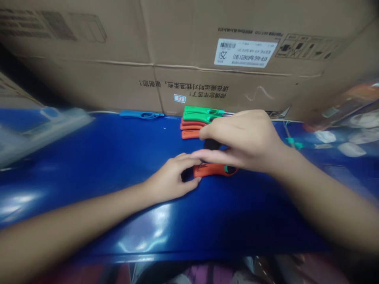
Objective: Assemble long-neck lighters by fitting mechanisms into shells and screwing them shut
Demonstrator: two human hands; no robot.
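Note:
On the blue table, an orange stick lighter lies sideways in front of me, with a dark trigger opening edged in green. My left hand pinches its left end between thumb and fingers. Above it, my right hand is curled, its thumb reaching toward my left fingertips. Something dark shows between its thumb and index finger; I cannot make out what it is. Behind that hand are stacked green stick lighters and orange-red stick lighters, their right parts partly covered by it.
A large cardboard box stands along the back of the blue table. Against it lies a blue stick lighter. A blurred, pale plastic item is at the left. Clear packaging with white pieces lies at the right.

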